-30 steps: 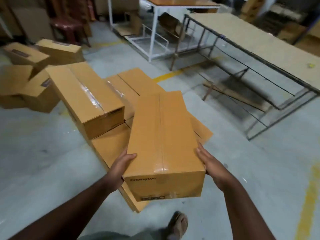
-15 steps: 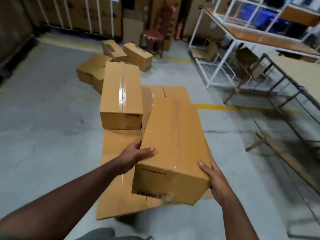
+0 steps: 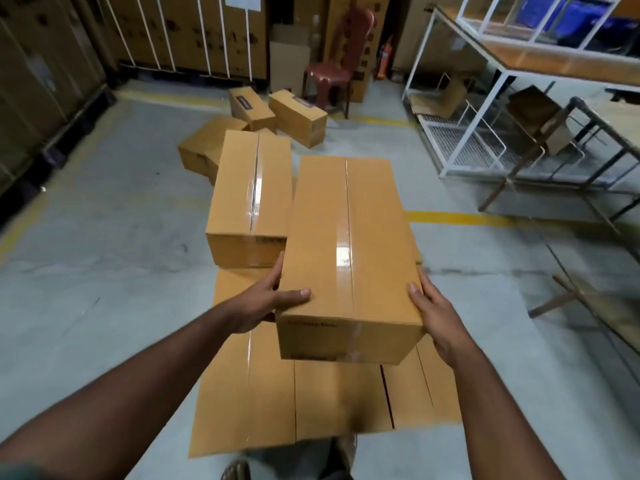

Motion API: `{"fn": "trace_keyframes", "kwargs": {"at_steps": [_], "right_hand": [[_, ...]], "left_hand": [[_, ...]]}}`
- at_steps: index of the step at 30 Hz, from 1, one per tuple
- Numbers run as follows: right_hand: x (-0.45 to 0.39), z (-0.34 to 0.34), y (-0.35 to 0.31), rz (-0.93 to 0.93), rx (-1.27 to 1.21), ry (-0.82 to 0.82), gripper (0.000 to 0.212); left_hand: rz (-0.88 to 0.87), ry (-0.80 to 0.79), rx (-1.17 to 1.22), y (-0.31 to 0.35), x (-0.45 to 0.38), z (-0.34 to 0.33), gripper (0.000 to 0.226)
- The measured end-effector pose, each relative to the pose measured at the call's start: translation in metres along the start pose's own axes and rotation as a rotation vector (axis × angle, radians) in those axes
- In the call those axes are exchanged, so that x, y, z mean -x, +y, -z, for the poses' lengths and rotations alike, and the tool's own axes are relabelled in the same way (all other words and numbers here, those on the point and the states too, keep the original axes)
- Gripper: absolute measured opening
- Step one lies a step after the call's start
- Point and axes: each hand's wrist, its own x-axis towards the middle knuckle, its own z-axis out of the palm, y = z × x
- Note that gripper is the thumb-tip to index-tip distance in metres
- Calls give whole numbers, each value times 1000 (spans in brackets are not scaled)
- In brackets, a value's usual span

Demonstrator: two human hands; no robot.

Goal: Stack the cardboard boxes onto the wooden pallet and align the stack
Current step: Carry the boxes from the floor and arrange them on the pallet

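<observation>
Holding a long taped cardboard box [image 3: 349,258] between both hands, I have it lengthwise in front of me, its near end low and toward my body. My left hand [image 3: 263,303] grips the near-left corner: the thumb lies flat across the top face, pointing right, while the other fingers curl along the left side wall. My right hand [image 3: 436,313] presses against the near-right edge with the thumb laid up along the top rim and the palm flat to the side; the rest of those fingers run under or behind the box, so I cannot tell how far they are spread.

The box hangs over the right part of a flat layer of boxes [image 3: 294,403] laid side by side on the floor just in front of me; whether its underside touches that layer is hidden. Immediately to its left, a second-tier box [image 3: 251,199] already rests on the layer's far-left part, lying parallel, the two close together.

Farther off on the concrete floor [image 3: 104,237], loose boxes [image 3: 277,112] lie scattered near a red plastic chair [image 3: 339,64]. A white metal rack [image 3: 485,98] stands at the far right.
</observation>
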Motion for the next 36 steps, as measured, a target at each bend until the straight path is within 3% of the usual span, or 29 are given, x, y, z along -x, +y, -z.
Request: {"fn": "trace_keyframes", "kwargs": {"at_steps": [2,6,10,16,23,28,31,33,36], "right_hand": [[-33,15,-7,-4,104,-77,50],[-113,49,-25,16,258,-237,92],[-201,75,-42,28,262,-313,84],[-331,65,-49,119,270,-356,84],[-432,21,-11,143,237,-307,86],[-465,-5,24,80,238,-339,87],[-470,-15,45,46,227,-371,86],[-470,-21,55,35,224,-360,85],[-461,-28,65,65,289,-308,93]], "left_hand": [[1,63,37,3,-27,-2,95],[49,185,94,28,-92,-5,102],[48,185,48,68,-160,1,87],[39,291,-71,98,-250,37,92],[247,521,-278,88,-335,90,90],[330,549,-440,55,-360,113,88],[376,539,-672,26,-368,119,86],[385,484,-851,18,-369,124,97],[380,270,-1069,16,-360,130,145]]}}
